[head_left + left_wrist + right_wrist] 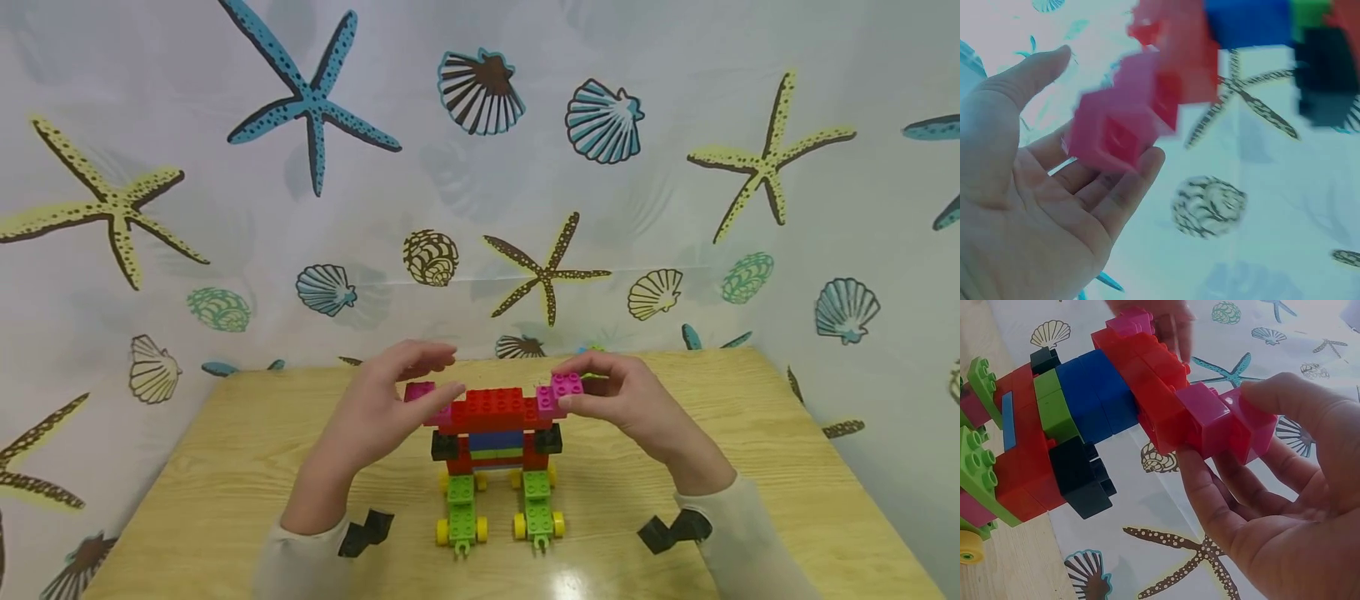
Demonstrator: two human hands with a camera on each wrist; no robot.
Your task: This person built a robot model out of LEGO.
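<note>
A figure of toy building bricks stands upright on the table, with a red top (493, 403), blue and green bricks in its middle, and black bricks (445, 445) at both sides. Stepped pink bricks extend from each end of the top. My right hand (630, 404) pinches the outermost pink brick (1254, 428) on the right end, thumb on one face and fingers beneath. Around the left end's pink brick (1100, 131), my left hand (375, 408) is spread, its thumb raised away and its fingers behind the brick. Two green wheeled bases (462, 517) with yellow wheels form the feet.
The light wooden table (240, 467) carries the figure. Behind and at the sides hangs a white cloth (420, 183) printed with starfish and shells. A small blue and green thing (591, 350) shows behind the right hand at the table's far edge.
</note>
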